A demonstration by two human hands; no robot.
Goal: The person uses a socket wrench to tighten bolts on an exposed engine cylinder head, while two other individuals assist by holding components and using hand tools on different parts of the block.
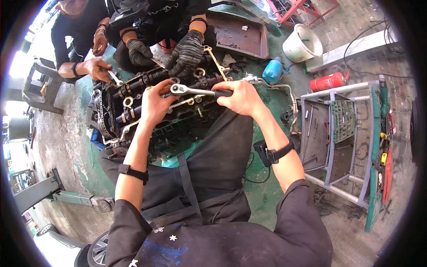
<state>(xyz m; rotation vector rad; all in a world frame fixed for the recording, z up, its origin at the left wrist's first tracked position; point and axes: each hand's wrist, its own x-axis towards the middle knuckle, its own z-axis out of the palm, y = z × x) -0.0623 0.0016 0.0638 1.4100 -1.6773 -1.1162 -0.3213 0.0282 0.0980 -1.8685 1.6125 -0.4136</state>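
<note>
A silver ratchet wrench (195,91) with a dark grip lies level across both my hands, above an engine (133,86) with exposed camshafts and a chain at its left end. My right hand (240,98) is closed around the dark grip. The fingers of my left hand (155,103) pinch the ratchet's head end, where a short dark piece shows partly. Across the engine, a co-worker's gloved hands (184,53) reach over it, with a thin metal tool between them. Another person's bare hand (98,70) holds a spanner (116,78) at the engine's far left.
A brown metal tray (238,33) rests behind the engine. To its right stand a white bucket (302,44), a blue bottle (272,70) and a red fire extinguisher (328,82). A metal tool rack (333,133) is at my right. My legs (218,155) border the engine.
</note>
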